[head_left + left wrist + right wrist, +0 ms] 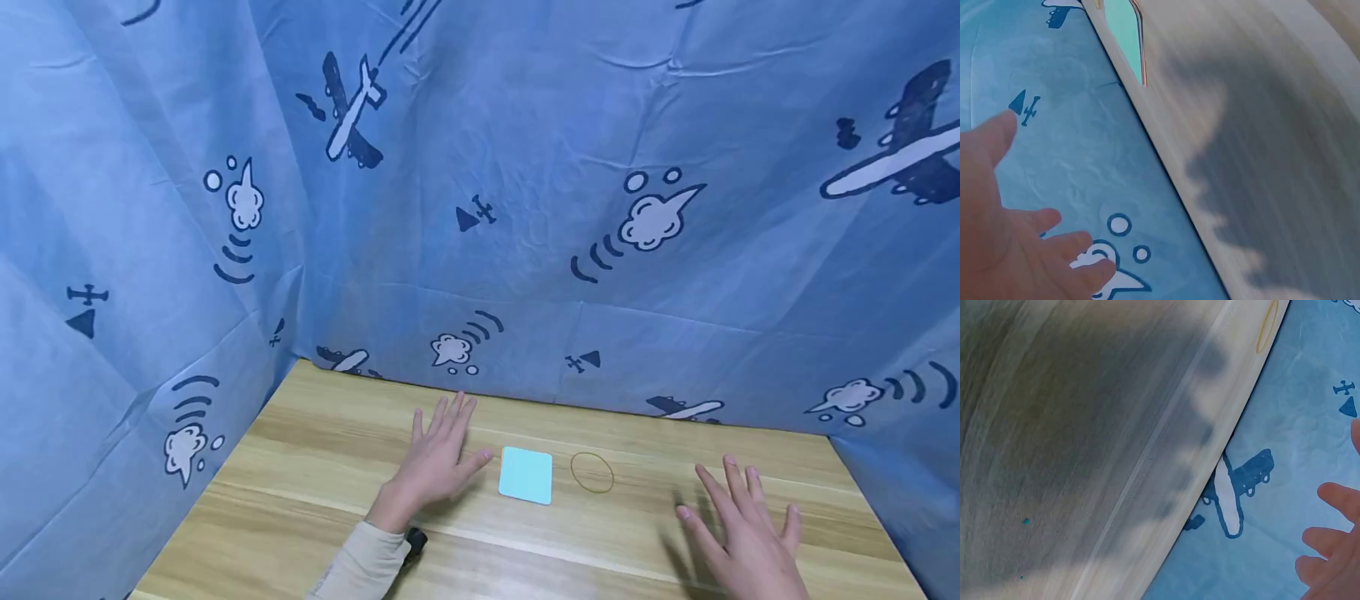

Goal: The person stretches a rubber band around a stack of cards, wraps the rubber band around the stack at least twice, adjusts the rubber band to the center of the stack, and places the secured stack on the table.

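Observation:
A light blue square pad (526, 476) with rounded corners lies flat on the wooden table. In the left wrist view the pad (1125, 39) shows several thin layers along its edge, like a small stack. Just right of it lies a thin yellow-brown rubber band (592, 472), spread in a loop; the right wrist view catches the band (1267, 326) at its top. My left hand (437, 462) is left of the pad, fingers spread, thumb toward the pad and holding nothing. Farther right of the band, my right hand (746, 533) hovers with fingers spread, casting a shadow, also with nothing in it.
The wood-grain table (315, 450) is bounded at the back and both sides by blue cloth (510, 250) printed with planes and clouds. A dark band with a small black device (415, 543) sits at the left wrist, by a beige sleeve (363, 562).

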Motion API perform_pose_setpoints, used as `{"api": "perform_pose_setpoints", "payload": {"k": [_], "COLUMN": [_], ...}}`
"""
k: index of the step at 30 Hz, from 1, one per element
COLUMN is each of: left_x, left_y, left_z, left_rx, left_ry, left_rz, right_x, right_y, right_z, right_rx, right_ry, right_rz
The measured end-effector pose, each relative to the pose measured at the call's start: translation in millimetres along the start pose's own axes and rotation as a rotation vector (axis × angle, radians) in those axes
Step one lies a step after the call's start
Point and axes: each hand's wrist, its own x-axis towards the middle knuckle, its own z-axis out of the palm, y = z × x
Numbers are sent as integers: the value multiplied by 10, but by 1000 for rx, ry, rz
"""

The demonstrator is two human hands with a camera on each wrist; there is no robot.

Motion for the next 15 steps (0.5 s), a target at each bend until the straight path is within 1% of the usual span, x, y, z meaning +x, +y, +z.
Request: {"api": "perform_pose_setpoints", "payload": {"k": [2, 3, 6, 8, 11, 15], "left_x": [14, 18, 24, 31, 61, 135], "left_y": [-6, -17, -53, -78, -108, -123], "left_z": [28, 49, 126, 188, 276, 370], "left_rx": [-92, -157, -409, -550, -688, -767], "left_ry": [-29, -42, -105, -150, -204, -235], "left_rz": [-7, -12, -20, -21, 14, 76], "right_x": [-4, -6, -15, -20, -23, -21], "right_y": [6, 10, 19, 23, 30, 42], "right_z": [4, 7, 15, 18, 16, 7], "right_rx": [4, 5, 6, 6, 5, 0], "right_ry": [6, 8, 9, 10, 9, 17], "right_rz": [-4, -5, 0, 8, 21, 26]}}
